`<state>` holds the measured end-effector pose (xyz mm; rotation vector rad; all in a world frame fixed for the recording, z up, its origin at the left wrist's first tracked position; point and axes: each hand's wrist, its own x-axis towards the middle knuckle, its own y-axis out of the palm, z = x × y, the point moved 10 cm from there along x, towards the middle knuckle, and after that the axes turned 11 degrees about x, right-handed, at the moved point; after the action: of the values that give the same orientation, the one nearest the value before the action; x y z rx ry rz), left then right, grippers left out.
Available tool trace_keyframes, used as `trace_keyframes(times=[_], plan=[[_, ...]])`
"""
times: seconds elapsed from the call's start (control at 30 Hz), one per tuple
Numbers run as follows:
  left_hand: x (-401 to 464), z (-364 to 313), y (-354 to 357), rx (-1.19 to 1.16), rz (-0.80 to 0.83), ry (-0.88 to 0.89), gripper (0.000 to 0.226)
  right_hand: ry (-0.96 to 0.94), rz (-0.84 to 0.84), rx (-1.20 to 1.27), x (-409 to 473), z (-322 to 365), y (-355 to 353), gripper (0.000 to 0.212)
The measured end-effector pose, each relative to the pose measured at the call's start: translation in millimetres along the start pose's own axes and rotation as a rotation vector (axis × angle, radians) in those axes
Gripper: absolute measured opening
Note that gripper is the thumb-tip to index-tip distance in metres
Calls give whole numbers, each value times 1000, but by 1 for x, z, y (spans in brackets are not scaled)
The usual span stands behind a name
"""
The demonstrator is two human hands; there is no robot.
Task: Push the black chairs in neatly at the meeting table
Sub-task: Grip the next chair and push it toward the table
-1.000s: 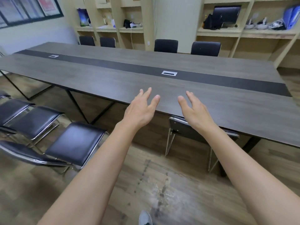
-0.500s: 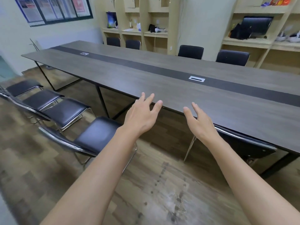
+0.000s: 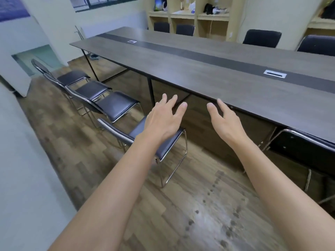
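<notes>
left forearm hides part of the nearest chair point(image 3: 168, 142); right-edge chair point(image 3: 304, 151) cut off.

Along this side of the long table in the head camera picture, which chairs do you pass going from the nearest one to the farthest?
Nearest chair, under the left hand, seat at → second chair → third chair → farthest chair. All four stand pulled out from the meeting table.
</notes>
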<state>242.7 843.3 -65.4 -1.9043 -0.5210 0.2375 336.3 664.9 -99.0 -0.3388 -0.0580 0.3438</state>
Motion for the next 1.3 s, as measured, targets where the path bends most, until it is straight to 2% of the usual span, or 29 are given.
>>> trace_keyframes(times=[0.4,0.73,1.3], plan=[[2,152,-29,-18,-32,-219,64,-5,202,29,24,26,162,67],[53,281,-49,1,-12,-328,64,30,317,77,76,47,320,70],[162,395,-56,-17,74,-287,62,28,255,23,153,70,445,63]])
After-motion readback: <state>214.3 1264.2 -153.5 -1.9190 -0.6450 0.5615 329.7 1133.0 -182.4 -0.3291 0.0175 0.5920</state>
